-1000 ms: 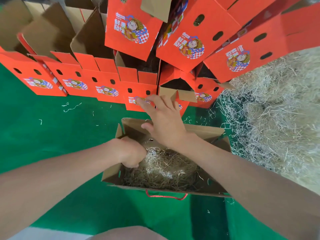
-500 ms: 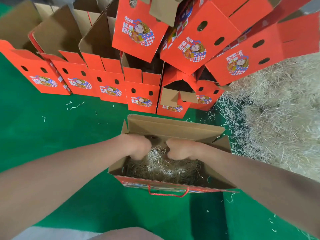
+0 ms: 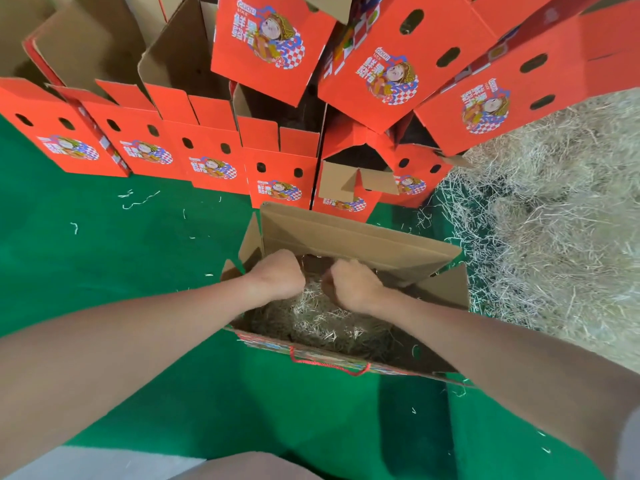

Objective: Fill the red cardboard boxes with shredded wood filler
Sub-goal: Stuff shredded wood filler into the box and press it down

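Right hand point(image 3: 353, 285) has joined left hand point(image 3: 277, 275) in the box point(image 3: 346, 237); fingers buried in filler point(image 3: 329, 320), grip unreadable.

The open box point(image 3: 349, 237) at centre is matt brown cardboard inside. Upper-frame boxes point(image 3: 273, 46) show smooth red printed faces. Right-side filler point(image 3: 554, 220) is rough, pale, stringy wood.

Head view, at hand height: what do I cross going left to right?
Green mat → left hand → right hand → right side flap of the open box → loose pile of shredded wood filler.
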